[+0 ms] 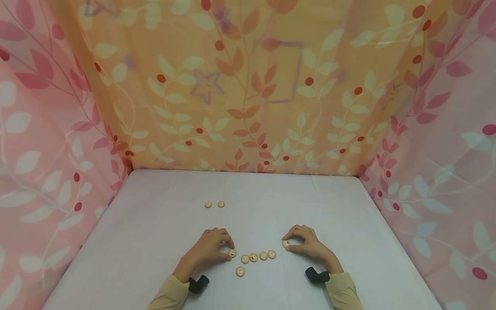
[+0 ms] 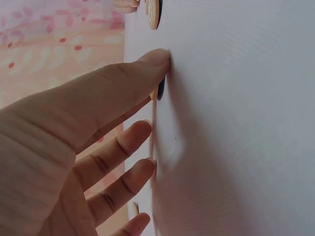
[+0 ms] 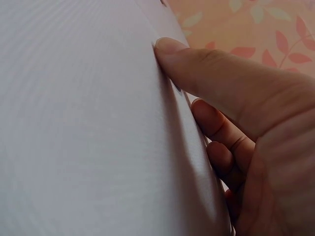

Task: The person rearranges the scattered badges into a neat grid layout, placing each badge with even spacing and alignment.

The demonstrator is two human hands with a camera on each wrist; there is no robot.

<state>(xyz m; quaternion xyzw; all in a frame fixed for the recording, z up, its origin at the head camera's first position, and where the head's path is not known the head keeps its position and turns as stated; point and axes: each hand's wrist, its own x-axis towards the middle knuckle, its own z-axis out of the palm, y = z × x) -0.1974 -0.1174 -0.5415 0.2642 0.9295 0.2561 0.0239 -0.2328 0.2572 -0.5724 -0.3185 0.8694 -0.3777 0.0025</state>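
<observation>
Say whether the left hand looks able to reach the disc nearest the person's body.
Probably yes: nothing shows between the left hand and the nearest disc, though that hand pinches another disc, which it may need to release first.

On a clock face laid over the head view, a white table (image 1: 263, 211) spreads at six. At twelve hangs an orange cloth (image 1: 248, 86), printed with pale and rust leaves (image 1: 332, 39) and red dots (image 1: 308, 81). A pink cloth (image 1: 46, 142) stands at nine, a second pink cloth (image 1: 445, 146) at three — both leafy, too. Purple outlines show on the orange cloth — a six-pointed star (image 1: 208, 86) at eleven, part of a rectangle (image 1: 298, 73) at one. The table meets the orange cloth along its far edge.
</observation>
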